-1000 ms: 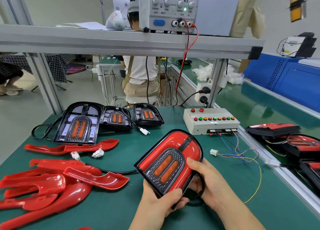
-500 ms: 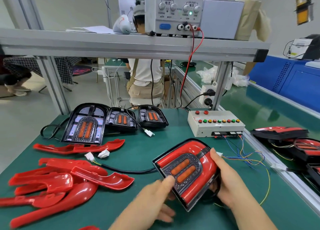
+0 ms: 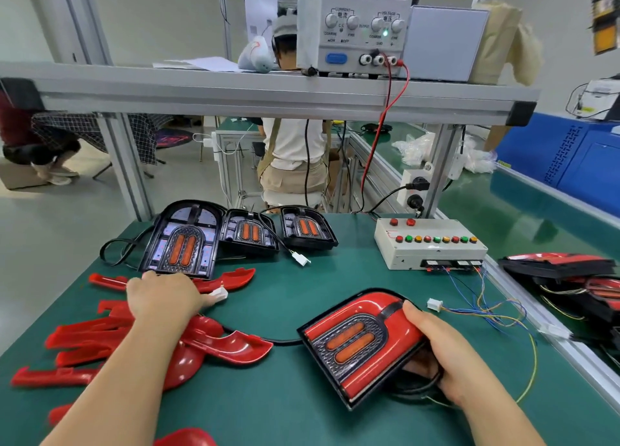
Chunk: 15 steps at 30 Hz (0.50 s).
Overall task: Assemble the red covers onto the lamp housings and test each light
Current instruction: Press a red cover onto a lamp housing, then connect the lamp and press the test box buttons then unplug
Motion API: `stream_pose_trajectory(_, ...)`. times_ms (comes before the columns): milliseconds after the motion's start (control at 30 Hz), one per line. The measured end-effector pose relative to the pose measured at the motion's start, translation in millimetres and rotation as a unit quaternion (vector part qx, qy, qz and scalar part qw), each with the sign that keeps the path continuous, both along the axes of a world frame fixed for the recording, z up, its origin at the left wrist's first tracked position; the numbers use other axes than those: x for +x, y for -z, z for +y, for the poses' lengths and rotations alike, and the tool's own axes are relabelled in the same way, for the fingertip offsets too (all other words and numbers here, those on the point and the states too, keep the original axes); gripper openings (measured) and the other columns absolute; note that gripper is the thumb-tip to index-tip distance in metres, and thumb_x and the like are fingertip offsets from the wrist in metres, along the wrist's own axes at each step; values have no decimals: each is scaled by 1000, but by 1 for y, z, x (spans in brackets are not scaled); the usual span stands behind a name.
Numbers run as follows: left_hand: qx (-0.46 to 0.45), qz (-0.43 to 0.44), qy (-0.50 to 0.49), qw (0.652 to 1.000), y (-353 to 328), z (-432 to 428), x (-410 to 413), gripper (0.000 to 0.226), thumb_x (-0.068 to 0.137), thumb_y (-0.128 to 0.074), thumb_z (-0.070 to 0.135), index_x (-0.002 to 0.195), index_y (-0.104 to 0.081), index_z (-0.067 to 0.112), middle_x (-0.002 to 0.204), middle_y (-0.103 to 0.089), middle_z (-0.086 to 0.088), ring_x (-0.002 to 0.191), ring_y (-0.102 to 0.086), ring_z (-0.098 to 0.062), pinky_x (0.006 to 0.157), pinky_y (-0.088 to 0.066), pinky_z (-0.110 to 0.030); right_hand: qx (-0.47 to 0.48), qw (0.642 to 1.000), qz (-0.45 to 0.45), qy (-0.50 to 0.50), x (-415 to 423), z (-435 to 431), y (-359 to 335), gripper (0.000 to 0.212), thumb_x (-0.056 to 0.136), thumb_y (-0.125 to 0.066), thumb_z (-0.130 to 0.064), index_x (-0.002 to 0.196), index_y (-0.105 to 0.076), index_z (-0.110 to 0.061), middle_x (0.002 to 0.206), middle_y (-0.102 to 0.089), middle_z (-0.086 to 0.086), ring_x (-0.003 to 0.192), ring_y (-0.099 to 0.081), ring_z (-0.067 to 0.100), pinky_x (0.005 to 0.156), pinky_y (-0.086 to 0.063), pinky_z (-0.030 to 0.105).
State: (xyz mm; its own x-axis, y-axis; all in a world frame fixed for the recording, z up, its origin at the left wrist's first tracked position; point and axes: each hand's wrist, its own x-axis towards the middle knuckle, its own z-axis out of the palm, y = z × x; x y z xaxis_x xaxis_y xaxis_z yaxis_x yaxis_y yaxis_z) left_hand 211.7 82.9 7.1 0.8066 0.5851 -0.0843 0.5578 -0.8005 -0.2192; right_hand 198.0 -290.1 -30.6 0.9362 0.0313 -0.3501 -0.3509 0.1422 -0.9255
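My right hand [image 3: 439, 355] grips the right edge of an assembled lamp [image 3: 359, 341], whose red cover is fitted on the black housing; it sits tilted on the green mat. Its black cable [image 3: 268, 340] runs left under loose red covers [image 3: 97, 338]. My left hand [image 3: 164, 298] reaches over those covers, its fingertips closing on a white connector [image 3: 219, 293]. Three uncovered housings [image 3: 184, 241] stand in a row at the back. The test box [image 3: 429, 247] with coloured buttons sits back right, its own white plug [image 3: 435, 304] lying on coloured wires.
A power supply [image 3: 365, 26] reading 12.00 stands on the shelf [image 3: 268, 93] overhead, with red and black leads hanging down. Finished lamps [image 3: 563, 267] lie past the table's right rail. A person sits at another bench behind.
My left hand has let go of the lamp and moved left to the white connector. My right hand has lowered the lamp toward the mat and turned it flatter.
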Motion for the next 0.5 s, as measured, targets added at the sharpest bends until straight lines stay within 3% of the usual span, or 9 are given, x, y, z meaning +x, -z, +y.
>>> stream_pose_trajectory(133, -17, -20, -10, 1000, 1, -6, 2, 49, 75, -59, 61, 110, -63, 27, 124, -59, 1, 121, -44, -20, 90, -34, -34, -95, 995, -1, -18, -2, -2, -4, 43, 89, -59, -51, 100, -64, -9, 73, -72, 9, 65, -72, 25, 55, -57, 33)
stream_pose_trajectory(267, -77, -48, -42, 995, -7, -6, 3, 49, 80, -54, 56, 117, -59, 25, 129, -57, -2, 125, -43, -23, 95, -34, -35, -234, 972, -25, -19, -3, -5, -6, 55, 87, -52, -62, 94, -64, -8, 62, -66, 5, 50, -64, 19, 43, -45, 24)
stream_pose_trajectory(367, -119, -80, -54, 988, -21, -7, 3, 49, 80, -53, 53, 115, -57, 20, 127, -57, -7, 120, -46, -27, 93, -35, -36, -341, 939, -40, -28, -3, -8, -6, 62, 85, -45, -71, 88, -64, -12, 66, -69, 8, 56, -65, 21, 51, -48, 28)
stream_pose_trajectory(500, -213, -203, 22, 956, -41, -20, 9, 29, 83, -55, 40, 86, -53, 11, 101, -65, -13, 94, -58, -30, 81, -43, -35, -440, 896, -58, -29, -2, -11, -7, 68, 82, -37, -78, 83, -65, -16, 76, -68, 1, 75, -65, 19, 77, -54, 37)
